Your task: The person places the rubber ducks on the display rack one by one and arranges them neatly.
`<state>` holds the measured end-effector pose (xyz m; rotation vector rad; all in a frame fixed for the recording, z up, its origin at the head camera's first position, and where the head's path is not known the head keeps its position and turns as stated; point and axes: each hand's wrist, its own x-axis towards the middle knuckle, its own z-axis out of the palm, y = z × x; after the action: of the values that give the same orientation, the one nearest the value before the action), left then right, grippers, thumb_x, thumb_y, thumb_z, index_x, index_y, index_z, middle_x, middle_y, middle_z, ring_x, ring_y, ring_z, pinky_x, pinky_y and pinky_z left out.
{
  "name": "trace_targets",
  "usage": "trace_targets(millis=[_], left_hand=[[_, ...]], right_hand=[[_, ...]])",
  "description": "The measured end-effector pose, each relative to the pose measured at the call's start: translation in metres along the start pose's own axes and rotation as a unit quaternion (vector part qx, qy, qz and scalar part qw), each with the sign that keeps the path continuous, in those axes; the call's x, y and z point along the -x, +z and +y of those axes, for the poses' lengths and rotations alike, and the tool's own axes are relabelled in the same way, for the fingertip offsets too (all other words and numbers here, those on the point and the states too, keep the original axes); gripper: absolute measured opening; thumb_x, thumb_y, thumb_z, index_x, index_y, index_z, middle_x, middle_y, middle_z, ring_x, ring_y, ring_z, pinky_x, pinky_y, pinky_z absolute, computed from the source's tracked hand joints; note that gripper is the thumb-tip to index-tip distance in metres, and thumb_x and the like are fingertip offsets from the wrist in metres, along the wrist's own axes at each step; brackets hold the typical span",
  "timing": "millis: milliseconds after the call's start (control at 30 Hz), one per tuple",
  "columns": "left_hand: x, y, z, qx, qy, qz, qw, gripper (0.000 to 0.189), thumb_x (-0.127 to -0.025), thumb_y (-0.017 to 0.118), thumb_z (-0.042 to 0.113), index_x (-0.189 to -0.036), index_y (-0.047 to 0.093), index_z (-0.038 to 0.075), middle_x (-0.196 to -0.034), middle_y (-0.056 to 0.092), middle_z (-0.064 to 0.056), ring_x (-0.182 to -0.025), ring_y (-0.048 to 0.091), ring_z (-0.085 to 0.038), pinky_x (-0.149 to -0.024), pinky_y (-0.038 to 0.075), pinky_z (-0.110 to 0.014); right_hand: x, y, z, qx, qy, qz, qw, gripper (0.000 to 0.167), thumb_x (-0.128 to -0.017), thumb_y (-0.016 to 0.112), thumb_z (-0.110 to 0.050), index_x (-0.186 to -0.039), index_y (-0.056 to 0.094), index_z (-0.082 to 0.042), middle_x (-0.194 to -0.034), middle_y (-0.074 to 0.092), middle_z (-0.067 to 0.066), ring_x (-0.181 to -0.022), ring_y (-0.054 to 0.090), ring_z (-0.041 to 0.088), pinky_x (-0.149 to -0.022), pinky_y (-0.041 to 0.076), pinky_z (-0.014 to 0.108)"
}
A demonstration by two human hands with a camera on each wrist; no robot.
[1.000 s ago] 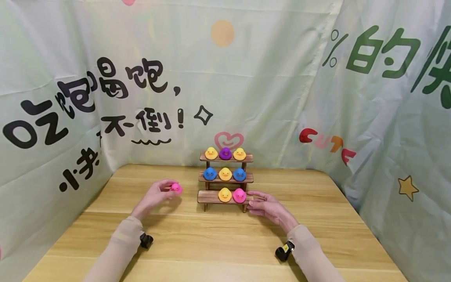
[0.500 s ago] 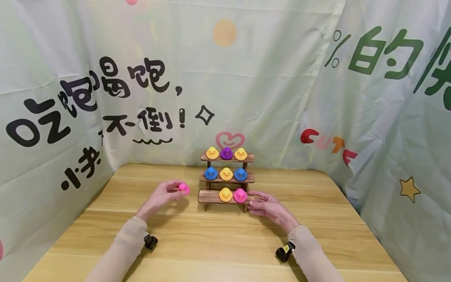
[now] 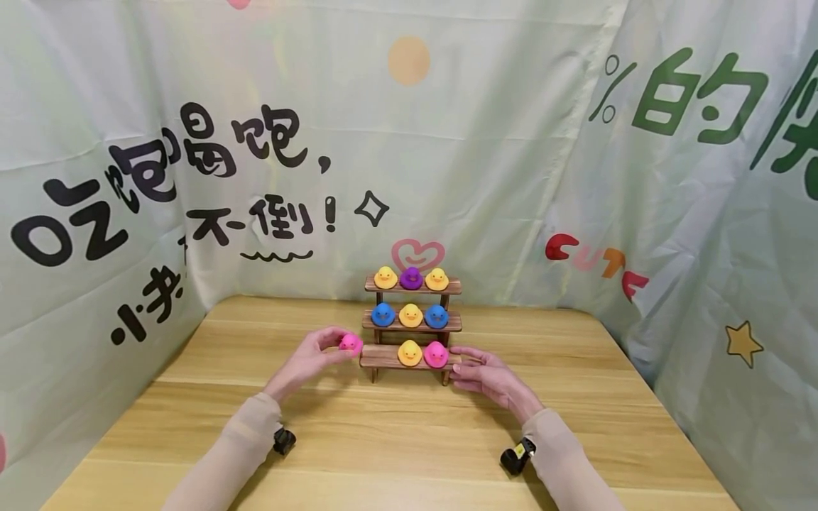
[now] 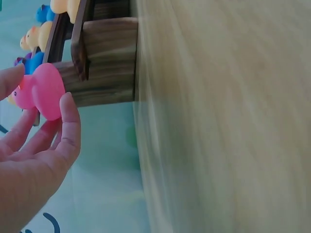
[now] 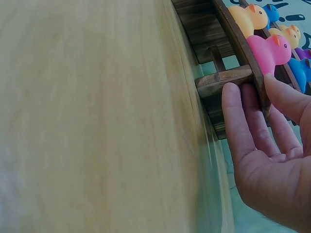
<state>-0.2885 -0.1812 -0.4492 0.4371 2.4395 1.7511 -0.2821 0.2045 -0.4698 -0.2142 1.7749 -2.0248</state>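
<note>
My left hand (image 3: pixel 309 360) pinches a pink rubber duck (image 3: pixel 350 345) between thumb and fingers, just off the left end of a three-step wooden display stand (image 3: pixel 380 356). In the left wrist view this duck (image 4: pixel 47 91) overlaps the end of the stand. My right hand (image 3: pixel 491 380) holds the stand's bottom step at its right end; in the right wrist view the thumb lies at the step's edge, with the fingers below by the leg. On the bottom step sit a yellow duck (image 3: pixel 410 353) in the middle and another pink duck (image 3: pixel 437 354) on the right.
The middle step carries a yellow duck (image 3: pixel 411 316) between two blue ones. Up top, a purple duck (image 3: pixel 411 278) sits between two yellow ones. The stand is on a wooden table (image 3: pixel 396 440), with a printed cloth (image 3: pixel 486 170) hanging behind and at both sides.
My left hand has carried the pink duck rightward, up to the left end of the bottom step. The right hand keeps its place at the stand.
</note>
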Motion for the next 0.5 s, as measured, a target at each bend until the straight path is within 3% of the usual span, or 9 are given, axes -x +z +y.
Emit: trace_targets(millis=[267, 500], left_hand=[[-0.005, 0.012, 0.003, -0.015, 0.024, -0.006, 0.9996, 0.042, -0.082, 0.079, 0.032, -0.12, 0.066, 0.023, -0.123, 0.065, 0.002, -0.121, 0.054, -0.028, -0.102, 0.043, -0.048], [-0.009, 0.023, 0.007, -0.018, 0.029, -0.013, 0.9993, 0.04, -0.082, 0.08, 0.032, -0.119, 0.067, 0.023, -0.12, 0.067, 0.001, -0.116, 0.057, -0.028, -0.093, 0.047, -0.039]], right_hand=[[0.0, 0.0, 0.0, 0.0, 0.0, -0.001, 1.0, 0.057, -0.095, 0.06, -0.003, -0.147, 0.036, 0.001, -0.105, 0.065, 0.005, -0.097, 0.068, 0.019, -0.093, 0.055, 0.039], [0.001, 0.002, -0.002, 0.002, 0.0, -0.002, 1.0, 0.057, -0.096, 0.058, -0.002, -0.148, 0.035, 0.002, -0.105, 0.064, 0.004, -0.096, 0.068, 0.017, -0.093, 0.055, 0.038]])
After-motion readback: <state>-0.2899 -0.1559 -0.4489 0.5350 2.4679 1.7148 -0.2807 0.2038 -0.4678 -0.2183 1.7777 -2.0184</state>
